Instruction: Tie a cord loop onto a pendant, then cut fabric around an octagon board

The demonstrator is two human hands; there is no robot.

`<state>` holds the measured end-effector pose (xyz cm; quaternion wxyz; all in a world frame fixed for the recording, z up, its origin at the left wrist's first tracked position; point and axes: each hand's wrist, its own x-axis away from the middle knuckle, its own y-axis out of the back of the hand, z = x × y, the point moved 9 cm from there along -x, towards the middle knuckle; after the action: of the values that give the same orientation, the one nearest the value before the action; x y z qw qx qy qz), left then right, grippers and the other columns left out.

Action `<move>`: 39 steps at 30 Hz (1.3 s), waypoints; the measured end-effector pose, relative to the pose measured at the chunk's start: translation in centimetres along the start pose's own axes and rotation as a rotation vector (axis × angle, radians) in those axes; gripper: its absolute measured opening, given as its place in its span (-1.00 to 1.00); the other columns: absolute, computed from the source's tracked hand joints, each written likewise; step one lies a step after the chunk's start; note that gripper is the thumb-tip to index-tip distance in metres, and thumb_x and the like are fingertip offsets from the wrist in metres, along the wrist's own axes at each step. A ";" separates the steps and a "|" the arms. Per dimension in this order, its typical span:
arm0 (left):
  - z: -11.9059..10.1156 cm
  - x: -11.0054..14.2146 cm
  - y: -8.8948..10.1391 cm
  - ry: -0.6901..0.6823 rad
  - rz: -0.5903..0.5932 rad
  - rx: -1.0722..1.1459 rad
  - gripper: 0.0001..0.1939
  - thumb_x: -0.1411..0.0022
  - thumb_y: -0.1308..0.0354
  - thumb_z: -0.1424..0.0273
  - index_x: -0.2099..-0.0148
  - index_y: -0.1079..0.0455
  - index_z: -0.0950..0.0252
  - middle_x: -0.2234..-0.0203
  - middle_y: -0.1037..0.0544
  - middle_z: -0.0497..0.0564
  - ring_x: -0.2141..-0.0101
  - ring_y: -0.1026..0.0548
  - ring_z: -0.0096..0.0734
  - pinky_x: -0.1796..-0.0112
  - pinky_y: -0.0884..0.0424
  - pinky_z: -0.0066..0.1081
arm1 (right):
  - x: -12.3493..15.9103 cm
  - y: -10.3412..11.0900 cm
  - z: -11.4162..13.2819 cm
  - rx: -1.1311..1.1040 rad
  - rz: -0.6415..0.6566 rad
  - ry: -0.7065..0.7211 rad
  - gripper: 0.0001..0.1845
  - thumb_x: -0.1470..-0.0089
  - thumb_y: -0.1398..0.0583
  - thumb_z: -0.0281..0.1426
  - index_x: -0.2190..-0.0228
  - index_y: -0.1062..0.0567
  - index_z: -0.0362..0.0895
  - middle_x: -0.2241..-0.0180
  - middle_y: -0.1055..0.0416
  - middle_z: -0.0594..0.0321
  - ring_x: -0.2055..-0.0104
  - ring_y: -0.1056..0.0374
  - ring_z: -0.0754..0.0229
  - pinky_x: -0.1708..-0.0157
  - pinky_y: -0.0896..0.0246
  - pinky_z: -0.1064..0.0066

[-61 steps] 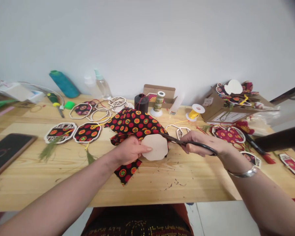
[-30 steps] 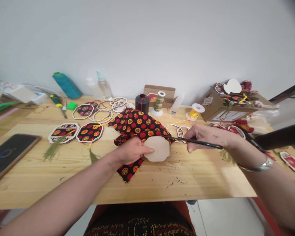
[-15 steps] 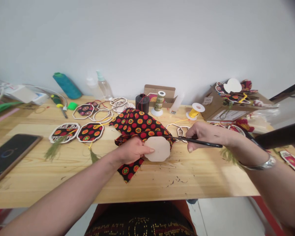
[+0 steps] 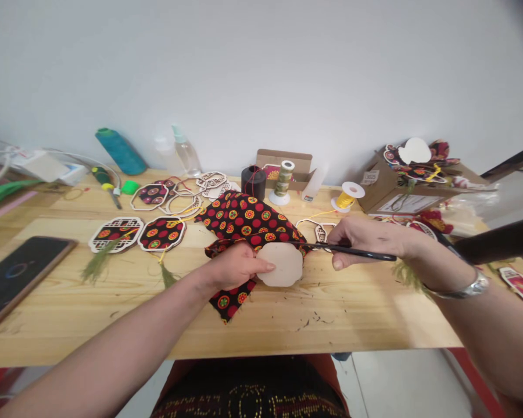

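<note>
Black cotton-like cloth (image 4: pixel 250 220), printed with red dots and yellow-rimmed flower rounds, bunched across the centre of the frame, one pointed corner hanging out below the left wrist. Against its front, just below centre, a cream scalloped panel (image 4: pixel 281 265), with cloth showing along the upper and right edges. Left hand (image 4: pixel 237 267) closed in a tight pinch at the panel's left side, thumb flat on the cream face, the other fingers tucked behind and mostly hidden. Right hand (image 4: pixel 366 241), right of centre, curled narrowly around the black handles of scissors (image 4: pixel 366 253), one fingertip poking out underneath. Blades pointing left into the cloth, just above the panel; too thin in view to tell their spread. Silver bracelet (image 4: pixel 466 288) on the right wrist, lower right. Dark snippets (image 4: pixel 316 319) scattered over the wooden tabletop (image 4: pixel 192 342), lower centre. Left of the cloth, a lattice-framed pendant (image 4: pixel 116 234) beside a plain-framed pendant (image 4: pixel 161 233), both with green tassels; smartphone (image 4: pixel 21 281) at the left edge. Across the upper middle, black thread spool (image 4: pixel 253 184), camouflage-green thread spool (image 4: pixel 283 179) and yellow thread spool (image 4: pixel 344 200); cardboard box (image 4: pixel 379 191) at upper right, heaped with cloth ornaments (image 4: pixel 440 151).
</note>
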<state>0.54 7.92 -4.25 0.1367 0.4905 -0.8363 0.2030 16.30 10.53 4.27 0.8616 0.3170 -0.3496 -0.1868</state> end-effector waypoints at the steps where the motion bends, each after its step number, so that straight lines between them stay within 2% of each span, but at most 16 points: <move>1: -0.2 0.1 -0.2 -0.008 0.012 -0.003 -0.80 0.06 -0.31 0.45 0.66 -0.46 0.35 0.69 -0.49 -0.02 0.48 -0.48 -0.41 0.30 -0.42 -0.41 | -0.1 0.0 0.0 0.014 -0.005 -0.004 -0.37 0.07 -0.13 0.19 0.65 -0.19 -0.12 0.63 0.05 0.43 0.58 0.13 0.38 0.60 0.21 0.46; 5: -1.1 0.4 -1.0 -0.036 0.056 0.014 -0.67 0.07 -0.29 0.50 0.77 -0.32 0.29 0.82 -0.32 -0.12 0.49 -0.48 -0.41 0.30 -0.41 -0.44 | -0.4 0.0 0.0 0.045 -0.004 -0.024 -0.33 0.10 -0.12 0.23 0.66 -0.17 -0.13 0.64 0.06 0.43 0.58 0.15 0.38 0.60 0.24 0.46; 11: -0.8 0.4 -0.7 -0.014 0.021 -0.040 -0.86 0.08 -0.31 0.47 0.62 -0.47 0.33 0.64 -0.53 -0.03 0.48 -0.48 -0.41 0.34 -0.42 -0.42 | -0.7 0.0 -0.4 0.007 -0.020 -0.074 -0.35 0.14 -0.17 0.20 0.68 -0.27 -0.15 0.66 0.04 0.42 0.58 0.14 0.37 0.62 0.24 0.46; 15: -0.7 0.2 -0.7 -0.025 0.033 -0.036 -0.89 0.10 -0.33 0.45 0.59 -0.50 0.33 0.60 -0.57 -0.02 0.43 -0.52 -0.36 0.30 -0.44 -0.42 | -0.7 0.1 -0.5 -0.013 -0.021 -0.093 -0.42 0.15 -0.23 0.12 0.64 -0.40 -0.17 0.66 -0.05 0.41 0.59 0.07 0.36 0.61 0.16 0.46; 20: 0.2 -0.2 -0.3 -0.033 0.048 -0.027 -0.86 0.09 -0.34 0.38 0.44 -0.58 0.36 0.48 -0.64 0.04 0.36 -0.55 -0.31 0.20 -0.45 -0.34 | -0.7 0.4 -0.5 -0.003 -0.042 -0.106 -0.38 0.20 -0.23 0.17 0.62 -0.48 -0.19 0.68 -0.07 0.40 0.59 0.06 0.35 0.61 0.16 0.45; 24: 0.3 -0.3 -0.3 -0.041 0.052 -0.002 -0.86 0.11 -0.36 0.38 0.45 -0.57 0.36 0.50 -0.63 0.05 0.35 -0.56 -0.26 0.15 -0.44 -0.27 | -0.7 0.4 -0.4 0.001 -0.046 -0.104 -0.37 0.20 -0.21 0.19 0.63 -0.44 -0.19 0.68 -0.05 0.40 0.59 0.06 0.35 0.61 0.16 0.44; 27: 0.0 -0.2 -0.5 -0.047 0.062 0.035 -0.87 0.12 -0.37 0.39 0.55 -0.53 0.36 0.55 -0.61 0.04 0.36 -0.56 -0.26 0.14 -0.44 -0.26 | -0.7 0.3 -0.3 0.021 -0.037 -0.101 -0.36 0.18 -0.19 0.20 0.67 -0.32 -0.16 0.66 -0.01 0.41 0.58 0.09 0.36 0.60 0.19 0.44; 30: 0.2 -0.2 -0.7 -0.032 0.065 0.059 -0.87 0.14 -0.38 0.39 0.52 -0.55 0.36 0.55 -0.61 0.05 0.36 -0.56 -0.28 0.13 -0.44 -0.27 | -0.7 0.2 -0.1 0.060 -0.027 -0.098 -0.36 0.16 -0.18 0.20 0.67 -0.25 -0.14 0.65 0.01 0.42 0.58 0.09 0.36 0.59 0.20 0.44; 33: 0.3 -0.3 -0.7 -0.023 0.067 0.076 -0.86 0.16 -0.38 0.39 0.50 -0.56 0.36 0.52 -0.63 0.06 0.37 -0.56 -0.30 0.14 -0.44 -0.29 | -0.7 0.1 0.1 0.091 -0.021 -0.088 -0.36 0.12 -0.15 0.20 0.65 -0.24 -0.14 0.64 0.01 0.41 0.57 0.09 0.36 0.58 0.20 0.44; 39: 0.0 -0.1 -1.0 -0.026 0.076 0.065 -0.86 0.16 -0.38 0.39 0.61 -0.50 0.33 0.53 -0.62 0.03 0.40 -0.54 -0.34 0.16 -0.45 -0.32 | -1.0 -0.1 0.0 0.088 -0.022 -0.088 -0.35 0.12 -0.15 0.22 0.64 -0.27 -0.14 0.64 0.00 0.41 0.57 0.08 0.36 0.59 0.20 0.45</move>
<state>1.46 7.59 -4.11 0.1019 0.4654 -0.8490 0.2285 15.59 10.99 3.76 0.8284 0.3500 -0.3918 -0.1944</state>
